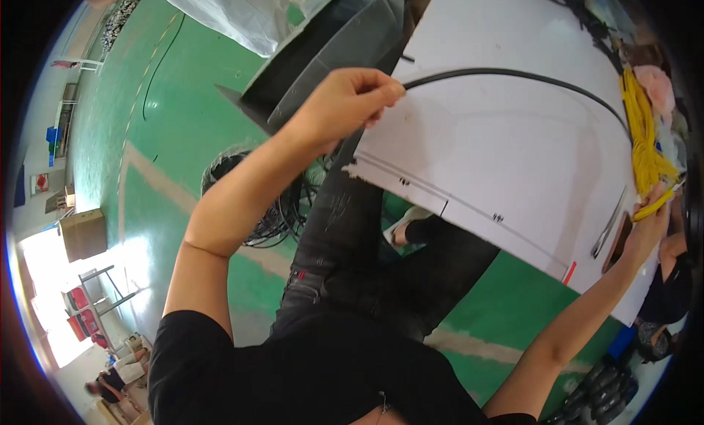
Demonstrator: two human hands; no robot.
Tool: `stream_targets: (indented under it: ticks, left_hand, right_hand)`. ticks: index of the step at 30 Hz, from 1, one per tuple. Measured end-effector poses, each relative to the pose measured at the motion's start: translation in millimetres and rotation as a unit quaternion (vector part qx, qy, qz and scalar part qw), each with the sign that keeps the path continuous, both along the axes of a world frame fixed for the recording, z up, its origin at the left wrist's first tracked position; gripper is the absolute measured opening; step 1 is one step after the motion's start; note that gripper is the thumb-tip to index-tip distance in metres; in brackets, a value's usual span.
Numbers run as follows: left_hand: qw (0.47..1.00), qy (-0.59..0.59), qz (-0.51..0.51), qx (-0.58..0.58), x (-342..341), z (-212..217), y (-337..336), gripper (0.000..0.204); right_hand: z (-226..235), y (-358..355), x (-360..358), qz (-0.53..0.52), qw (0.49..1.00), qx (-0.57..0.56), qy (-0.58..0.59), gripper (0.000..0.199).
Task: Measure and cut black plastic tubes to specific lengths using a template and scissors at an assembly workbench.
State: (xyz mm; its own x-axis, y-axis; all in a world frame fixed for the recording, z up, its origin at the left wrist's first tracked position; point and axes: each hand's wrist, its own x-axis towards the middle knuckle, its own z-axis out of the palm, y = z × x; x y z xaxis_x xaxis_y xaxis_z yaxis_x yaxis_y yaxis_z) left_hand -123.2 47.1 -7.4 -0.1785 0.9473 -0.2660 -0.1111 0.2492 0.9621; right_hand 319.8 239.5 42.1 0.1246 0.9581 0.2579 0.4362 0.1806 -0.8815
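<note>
Over the white table point(455, 143), the left hand point(353, 101) pinches the black cable point(506, 72) between thumb and fingers, probably keeping it arched across the top. The right hand point(650, 224) touches yellow strands point(642, 139); I cannot tell whether its fingers grip. The cable's far end is hidden.

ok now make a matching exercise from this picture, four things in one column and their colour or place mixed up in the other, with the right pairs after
Things
1. cable
2. cord bundle
3. floor
4. table

Colour or place
A. mostly green
B. yellow, at the right hand
C. white, with dark marks near one edge
D. black, one end pinched in the left hand

Pairs: 1-D, 2-B, 3-A, 4-C
</note>
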Motion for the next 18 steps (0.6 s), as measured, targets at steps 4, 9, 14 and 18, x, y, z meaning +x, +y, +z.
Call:
stream_targets:
  ticks: [4, 9, 14, 18]
  left_hand:
    - [1.000, 0.009, 0.017, -0.022, 15.9, -2.8, 10.2, 0.018]
    - [1.000, -0.001, 0.016, -0.011, 26.6, 3.3, 15.5, 0.019]
    - [1.000, 0.012, 0.010, 0.005, 28.4, 14.2, 9.3, 0.023]
    - [1.000, 0.012, 0.004, 0.005, 30.3, 23.6, 9.3, 0.023]
  right_hand:
    - [-28.4, -78.8, -93.4, 0.341, 0.899, -0.219, 0.169, 0.047]
    - [-29.1, -147.0, -177.0, 0.397, 0.778, -0.485, 0.047, 0.032]
    - [-31.2, -136.6, -204.7, 0.518, 0.777, -0.357, 0.021, 0.059]
    - [-32.6, -134.7, -214.9, 0.534, 0.786, -0.311, 0.011, 0.061]
